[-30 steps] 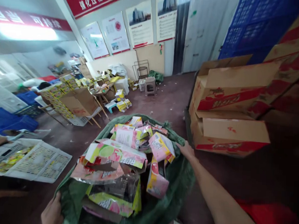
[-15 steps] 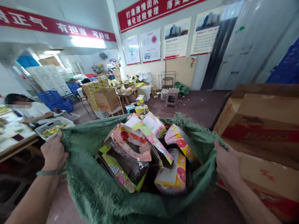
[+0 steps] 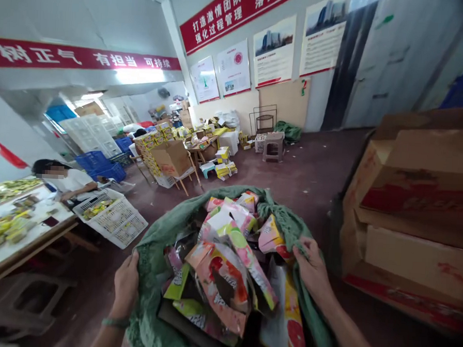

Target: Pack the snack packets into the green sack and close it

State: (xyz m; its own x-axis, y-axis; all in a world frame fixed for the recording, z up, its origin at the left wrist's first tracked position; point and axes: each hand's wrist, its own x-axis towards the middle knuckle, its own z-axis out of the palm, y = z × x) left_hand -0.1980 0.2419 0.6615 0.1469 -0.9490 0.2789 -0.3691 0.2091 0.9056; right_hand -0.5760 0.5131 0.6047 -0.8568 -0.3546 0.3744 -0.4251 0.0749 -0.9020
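A large green woven sack (image 3: 146,314) stands open in front of me, its mouth facing up. Inside lie several crumpled, colourful printed cartons (image 3: 220,281), pink, green, orange and yellow, some showing pictures of cut fruit. My left hand (image 3: 127,279) is closed on the sack's left rim; a thin green band circles that wrist. On the right side, my right hand (image 3: 310,263) grips a bunched part of the rim close to a pink and yellow carton (image 3: 271,238). The sack's bottom is out of view.
Stacked brown cardboard boxes (image 3: 416,204) stand close on the right. At left, a person (image 3: 66,180) sits by a worktable (image 3: 60,216) and a white crate (image 3: 116,224). A plastic stool (image 3: 274,146) and piled yellow boxes (image 3: 151,146) are further back.
My hands have come closer together, narrowing the sack's mouth. The right part of the rim is now gathered inward over the cartons. The view has shifted, showing more of the white crate.
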